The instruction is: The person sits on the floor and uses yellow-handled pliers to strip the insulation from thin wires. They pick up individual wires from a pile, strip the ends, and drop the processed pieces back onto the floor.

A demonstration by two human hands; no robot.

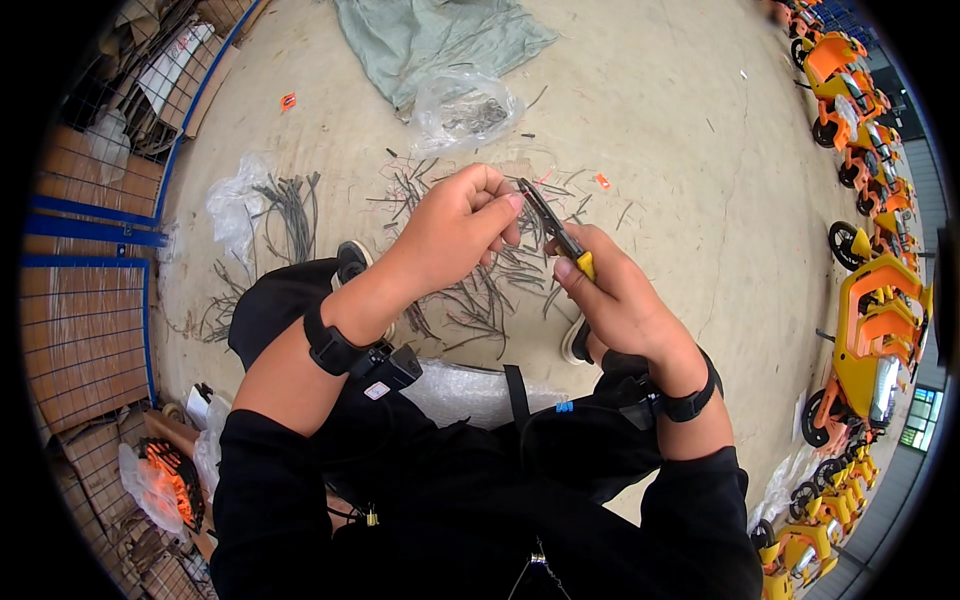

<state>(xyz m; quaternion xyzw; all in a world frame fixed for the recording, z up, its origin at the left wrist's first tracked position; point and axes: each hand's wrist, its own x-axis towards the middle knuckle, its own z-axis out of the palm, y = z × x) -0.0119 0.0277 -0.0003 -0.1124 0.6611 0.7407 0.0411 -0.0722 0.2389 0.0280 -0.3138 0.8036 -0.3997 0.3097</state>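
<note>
In front of me my left hand (470, 222) is closed, its thumb and fingers pinched together beside the tool's tip. Whatever thin piece it pinches is too small to make out. My right hand (615, 290) grips slim dark wire strippers (545, 217) with a yellow-and-black handle, their jaws pointing up and left toward the left fingertips. Below both hands, many short dark cable pieces (470, 305) lie scattered on the concrete floor, some with thin reddish strands among them. A bundle of longer grey cables (292, 215) lies to the left.
A clear plastic bag (465, 110) and a green sheet (435, 40) lie ahead. Another clear bag (238, 205) rests beside the cable bundle. Blue-framed wire-mesh cages (85, 330) stand at left; yellow-and-orange scooters (870, 330) line the right. Bubble wrap (465, 392) lies between my legs.
</note>
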